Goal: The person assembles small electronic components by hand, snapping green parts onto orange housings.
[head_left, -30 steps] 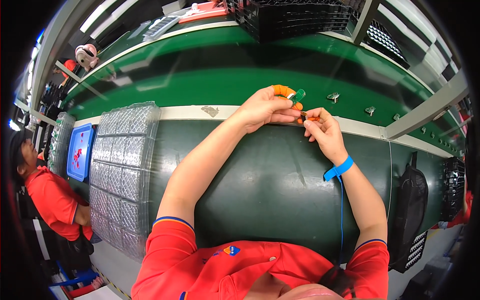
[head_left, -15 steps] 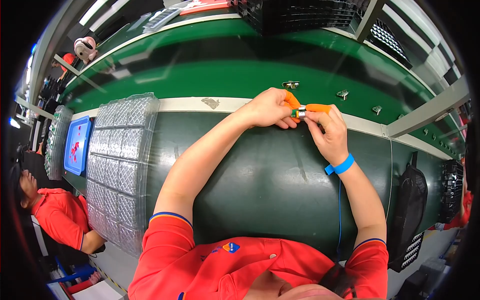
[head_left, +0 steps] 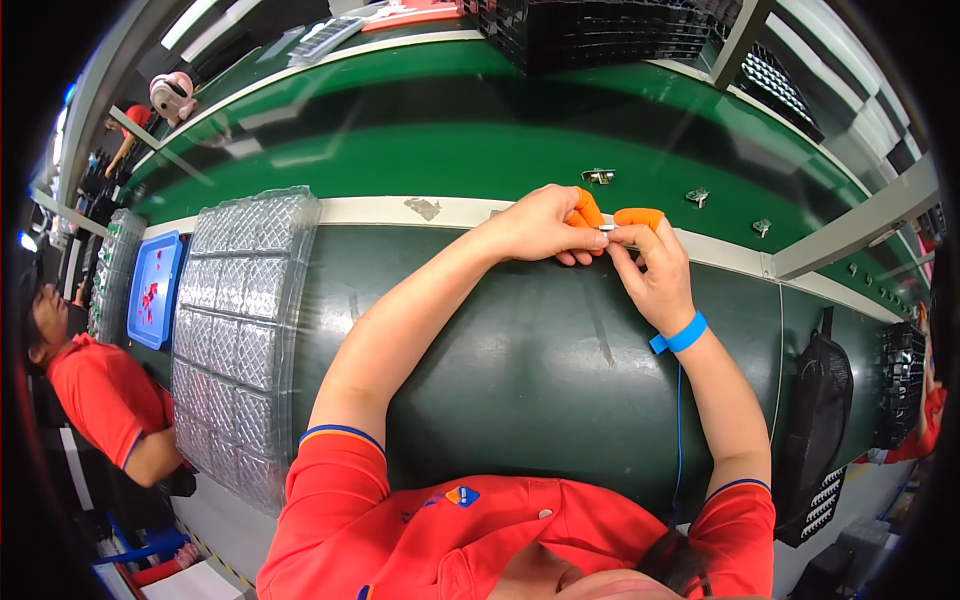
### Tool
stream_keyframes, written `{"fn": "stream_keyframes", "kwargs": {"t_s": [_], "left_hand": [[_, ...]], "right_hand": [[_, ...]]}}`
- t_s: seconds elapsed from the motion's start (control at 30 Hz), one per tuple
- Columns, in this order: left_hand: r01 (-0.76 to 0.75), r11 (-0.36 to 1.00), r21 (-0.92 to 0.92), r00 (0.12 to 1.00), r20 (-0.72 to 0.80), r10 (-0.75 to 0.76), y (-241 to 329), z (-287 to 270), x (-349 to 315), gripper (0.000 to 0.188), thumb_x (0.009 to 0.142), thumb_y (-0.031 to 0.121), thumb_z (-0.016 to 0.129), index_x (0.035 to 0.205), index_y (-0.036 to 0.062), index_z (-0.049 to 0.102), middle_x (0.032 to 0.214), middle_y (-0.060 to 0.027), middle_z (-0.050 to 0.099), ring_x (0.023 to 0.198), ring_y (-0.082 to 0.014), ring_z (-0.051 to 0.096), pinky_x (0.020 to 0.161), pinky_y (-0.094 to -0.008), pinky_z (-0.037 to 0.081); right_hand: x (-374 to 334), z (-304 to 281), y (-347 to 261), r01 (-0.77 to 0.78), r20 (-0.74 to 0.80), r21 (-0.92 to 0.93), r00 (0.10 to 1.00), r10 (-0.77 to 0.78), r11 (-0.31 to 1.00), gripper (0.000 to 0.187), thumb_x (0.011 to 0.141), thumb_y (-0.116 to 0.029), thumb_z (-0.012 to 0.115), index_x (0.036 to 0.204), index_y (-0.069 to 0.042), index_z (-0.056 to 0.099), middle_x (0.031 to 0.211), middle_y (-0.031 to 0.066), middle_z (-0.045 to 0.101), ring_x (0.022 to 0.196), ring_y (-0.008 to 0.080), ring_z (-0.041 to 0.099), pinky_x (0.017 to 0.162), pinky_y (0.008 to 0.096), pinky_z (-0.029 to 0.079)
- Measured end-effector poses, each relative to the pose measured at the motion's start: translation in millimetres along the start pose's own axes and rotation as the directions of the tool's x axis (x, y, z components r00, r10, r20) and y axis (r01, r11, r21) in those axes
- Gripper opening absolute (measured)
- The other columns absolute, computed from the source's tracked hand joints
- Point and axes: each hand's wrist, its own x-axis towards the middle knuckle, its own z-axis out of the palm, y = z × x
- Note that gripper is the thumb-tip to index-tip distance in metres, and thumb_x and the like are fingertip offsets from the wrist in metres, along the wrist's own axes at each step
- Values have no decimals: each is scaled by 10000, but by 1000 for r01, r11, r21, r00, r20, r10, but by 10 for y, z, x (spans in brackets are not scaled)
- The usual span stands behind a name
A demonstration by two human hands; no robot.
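Your left hand (head_left: 540, 225) and right hand (head_left: 650, 262) are meeting fingertip to fingertip, both pinching a tiny metal part (head_left: 607, 229) that is mostly hiding behind your orange finger covers (head_left: 638, 215), so its shape is hard to make out. Both forearms are reaching forward over the dark mat (head_left: 520, 360). Just beyond your hands, small metal clips (head_left: 598, 176) are lying on the green belt (head_left: 450, 150). Well to your left, clear trays (head_left: 240, 330) are sitting stacked.

A dark green table (head_left: 540, 370) runs along a bright green conveyor belt (head_left: 420, 150); clear blister trays (head_left: 240, 330) stack at its left end; black crates (head_left: 590, 30) sit beyond; grey metal framing (head_left: 850, 225) crosses overhead.
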Motion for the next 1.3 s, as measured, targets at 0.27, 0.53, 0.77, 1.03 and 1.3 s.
{"fn": "stream_keyframes", "kwargs": {"t_s": [0.27,0.53,0.77,1.03,1.3], "left_hand": [[-128,977,170,988,-60,140,-83,-42,43,203,822,100,671,947,-7,552,821,-60,630,707,-90,599,609,-227,505],[-202,915,350,962,-102,252,-130,-56,61,227,792,108,672,941,-23,562,819,-77,641,704,-100,607,610,-259,486],[221,475,852,573,-507,643,-389,-570,31,150,763,79,605,905,32,599,800,-140,617,814,-319,583,753,-406,464],[-148,708,691,759,-379,529,-82,-171,-13,399,788,171,631,1148,24,541,1011,-164,603,856,-262,604,768,-355,476],[-307,824,477,887,-169,429,-120,341,36,259,856,197,602,1006,-13,613,704,-98,638,632,-175,617,588,-294,493]], "right_hand": [[-25,-7,141,-390,248,291,913,325,873,222,842,-82,616,1030,-19,516,765,-10,530,634,40,477,521,182,377],[3,-7,79,-629,388,478,778,495,614,251,886,-166,583,1072,-20,497,835,4,574,643,47,527,549,176,416],[-21,16,111,-634,433,429,769,470,643,304,912,-220,537,1142,-27,493,938,37,595,682,60,535,552,186,426],[-66,-3,206,-587,404,480,808,430,652,221,957,-219,459,1074,-41,519,873,40,596,619,64,535,519,184,418],[-40,-31,111,-567,415,646,823,388,511,289,971,-300,411,1029,-36,515,828,57,597,567,90,556,467,185,408]]}}
